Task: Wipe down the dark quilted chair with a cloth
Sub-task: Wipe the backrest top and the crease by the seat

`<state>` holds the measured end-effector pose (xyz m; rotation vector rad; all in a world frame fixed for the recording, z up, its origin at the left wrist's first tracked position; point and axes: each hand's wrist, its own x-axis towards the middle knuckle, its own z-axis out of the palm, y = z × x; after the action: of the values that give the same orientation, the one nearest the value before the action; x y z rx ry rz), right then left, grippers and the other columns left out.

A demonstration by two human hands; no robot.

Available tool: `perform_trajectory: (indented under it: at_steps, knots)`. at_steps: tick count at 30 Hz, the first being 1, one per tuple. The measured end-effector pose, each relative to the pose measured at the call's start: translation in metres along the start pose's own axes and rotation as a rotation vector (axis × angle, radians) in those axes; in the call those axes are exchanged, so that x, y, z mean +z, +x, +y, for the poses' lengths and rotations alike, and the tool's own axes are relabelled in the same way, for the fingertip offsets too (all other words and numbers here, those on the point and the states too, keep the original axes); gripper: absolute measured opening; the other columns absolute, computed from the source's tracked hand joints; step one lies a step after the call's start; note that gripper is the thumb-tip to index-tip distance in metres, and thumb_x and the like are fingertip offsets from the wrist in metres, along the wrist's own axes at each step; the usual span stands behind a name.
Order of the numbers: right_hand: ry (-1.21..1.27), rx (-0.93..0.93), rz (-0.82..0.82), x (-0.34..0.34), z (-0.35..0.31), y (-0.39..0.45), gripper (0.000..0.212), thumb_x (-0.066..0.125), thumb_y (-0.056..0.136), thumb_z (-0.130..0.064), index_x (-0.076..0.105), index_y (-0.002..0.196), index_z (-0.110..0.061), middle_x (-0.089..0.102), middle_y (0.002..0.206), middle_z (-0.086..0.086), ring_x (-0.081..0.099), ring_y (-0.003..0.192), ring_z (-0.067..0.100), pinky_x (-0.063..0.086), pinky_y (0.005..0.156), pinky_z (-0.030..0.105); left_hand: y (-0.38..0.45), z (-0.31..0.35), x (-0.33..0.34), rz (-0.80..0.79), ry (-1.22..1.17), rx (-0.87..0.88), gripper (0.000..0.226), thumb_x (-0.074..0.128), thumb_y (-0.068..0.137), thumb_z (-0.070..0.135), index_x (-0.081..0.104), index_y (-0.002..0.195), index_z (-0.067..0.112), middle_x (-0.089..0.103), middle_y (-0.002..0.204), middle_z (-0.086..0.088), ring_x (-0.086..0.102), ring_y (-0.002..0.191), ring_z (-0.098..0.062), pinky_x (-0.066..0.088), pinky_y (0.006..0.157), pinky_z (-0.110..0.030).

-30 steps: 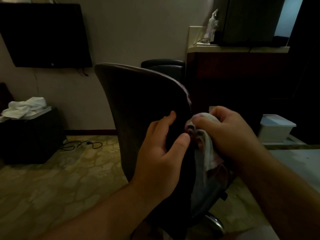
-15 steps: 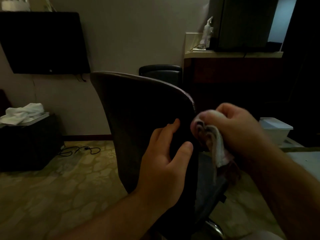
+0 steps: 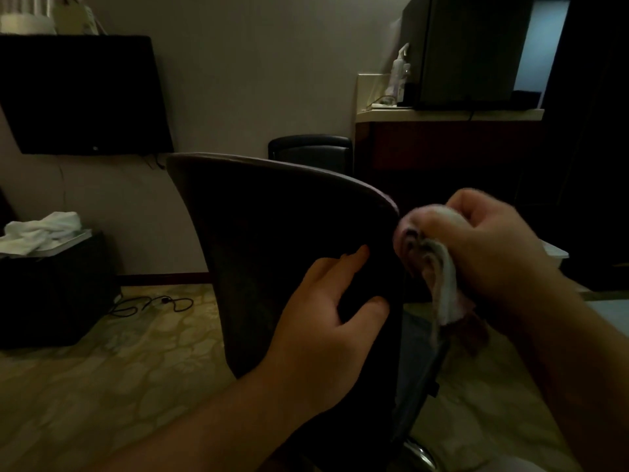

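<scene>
Chair back [image 3: 272, 240], dark and curved, stands in the middle of the dim room on a pale patterned floor [image 3: 102, 386], seen from behind; its surface is too dark to make out any stitching. At the far left a heap of white towels [image 3: 41, 233] lies on a dark box-like stand [image 3: 54, 294], below a black screen [image 3: 81, 93] mounted on the wall, and a black cable [image 3: 149, 304] trails over the floor beside the stand. The left hand [image 3: 326, 325] grips the right edge of the chair back, fingers laid on its rear face and the thumb hooked toward the edge. Just right of that edge the right hand [image 3: 483, 243] is closed tightly on a bunched pale cloth [image 3: 432, 264], whose wad touches or sits just beside the chair's upper right rim; I cannot tell which. A loose end of the cloth hangs down below the fist. Behind the chair a second dark seat back [image 3: 309, 151] shows near the wall. Farther right, a bench [image 3: 449, 114] with a light top carries a white pump bottle [image 3: 400, 73] beside a large dark appliance [image 3: 473, 49].
</scene>
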<state>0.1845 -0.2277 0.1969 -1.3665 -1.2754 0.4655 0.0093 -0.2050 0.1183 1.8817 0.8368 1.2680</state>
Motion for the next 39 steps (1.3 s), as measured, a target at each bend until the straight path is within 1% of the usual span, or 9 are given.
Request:
perform_trajectory:
  at_steps: [2, 6, 9, 12, 17, 20, 23, 27, 39]
  knots:
    - [-0.089, 0.030, -0.021, -0.002, 0.012, -0.004, 0.023, 0.071, 0.084, -0.040, 0.058, 0.086, -0.021, 0.066, 0.083, 0.008, 0.067, 0.069, 0.022, 0.054, 0.053, 0.034, -0.001, 0.001, -0.004, -0.052, 0.079, 0.023, 0.048, 0.061, 0.084, 0.042, 0.058, 0.131, 0.051, 0.047, 0.131, 0.036, 0.044, 0.129, 0.014, 0.036, 0.106, -0.010]
    - [-0.050, -0.093, 0.082, -0.008, 0.008, -0.008, 0.022, 0.072, 0.082, -0.041, 0.056, 0.089, -0.027, 0.064, 0.087, 0.002, 0.067, 0.070, 0.015, 0.052, 0.053, 0.027, -0.001, 0.005, -0.011, -0.027, 0.211, 0.126, 0.047, 0.066, 0.085, 0.037, 0.060, 0.131, 0.044, 0.052, 0.129, 0.029, 0.058, 0.117, 0.005, 0.051, 0.098, -0.019]
    - [-0.024, -0.237, 0.173, -0.010, -0.003, -0.008, 0.025, 0.074, 0.082, -0.042, 0.052, 0.092, -0.035, 0.063, 0.089, -0.004, 0.066, 0.074, 0.003, 0.051, 0.050, 0.015, 0.011, 0.025, -0.023, 0.147, 0.462, 0.437, 0.039, 0.068, 0.088, 0.029, 0.062, 0.126, 0.026, 0.057, 0.118, 0.019, 0.061, 0.103, 0.002, 0.053, 0.087, -0.016]
    - [-0.008, -0.280, 0.143, -0.007, 0.003, -0.013, 0.029, 0.074, 0.083, -0.038, 0.053, 0.103, -0.035, 0.063, 0.092, -0.007, 0.064, 0.081, -0.007, 0.050, 0.053, 0.009, 0.038, 0.053, -0.050, 0.229, 0.737, 0.748, 0.045, 0.067, 0.087, 0.029, 0.058, 0.128, 0.016, 0.057, 0.121, 0.003, 0.054, 0.114, -0.010, 0.045, 0.099, -0.029]
    - [0.047, -0.295, 0.121, 0.005, 0.025, -0.025, 0.034, 0.072, 0.080, -0.039, 0.057, 0.110, -0.033, 0.065, 0.093, -0.018, 0.064, 0.086, -0.008, 0.050, 0.058, 0.007, 0.088, 0.086, -0.094, -0.090, 1.061, 0.589, 0.075, 0.066, 0.082, 0.053, 0.038, 0.150, 0.038, 0.051, 0.143, 0.006, 0.044, 0.136, -0.017, 0.036, 0.113, -0.052]
    - [0.061, -0.322, 0.120, 0.009, 0.026, -0.025, 0.030, 0.073, 0.079, -0.040, 0.056, 0.104, -0.039, 0.063, 0.097, -0.029, 0.064, 0.087, -0.007, 0.050, 0.059, 0.007, 0.111, 0.096, -0.103, -0.283, 1.094, 0.505, 0.085, 0.077, 0.077, 0.055, 0.036, 0.150, 0.045, 0.054, 0.141, 0.013, 0.046, 0.130, -0.007, 0.040, 0.109, -0.041]
    - [0.035, -0.384, 0.150, 0.009, 0.019, -0.020, 0.026, 0.074, 0.081, -0.036, 0.059, 0.101, -0.038, 0.065, 0.094, -0.021, 0.063, 0.086, -0.007, 0.049, 0.060, 0.006, 0.126, 0.098, -0.100, -0.410, 1.107, 0.472, 0.084, 0.080, 0.076, 0.055, 0.037, 0.148, 0.050, 0.057, 0.127, 0.023, 0.051, 0.116, 0.003, 0.044, 0.099, -0.029]
    - [0.009, -0.465, 0.164, 0.012, -0.001, -0.008, 0.026, 0.076, 0.082, -0.034, 0.063, 0.104, -0.027, 0.065, 0.091, -0.016, 0.063, 0.087, -0.008, 0.048, 0.061, 0.004, 0.138, 0.095, -0.092, -0.443, 1.132, 0.542, 0.080, 0.078, 0.077, 0.059, 0.038, 0.147, 0.052, 0.058, 0.123, 0.024, 0.054, 0.111, 0.002, 0.048, 0.094, -0.029]
    - [-0.105, -0.442, 0.200, 0.007, 0.030, -0.014, 0.014, 0.071, 0.081, -0.043, 0.064, 0.093, -0.042, 0.067, 0.091, -0.019, 0.065, 0.085, 0.004, 0.059, 0.066, 0.029, 0.144, 0.082, -0.095, -0.298, 1.144, 0.657, 0.085, 0.061, 0.070, 0.080, 0.042, 0.146, 0.046, 0.056, 0.133, 0.016, 0.053, 0.118, -0.007, 0.049, 0.094, -0.038]
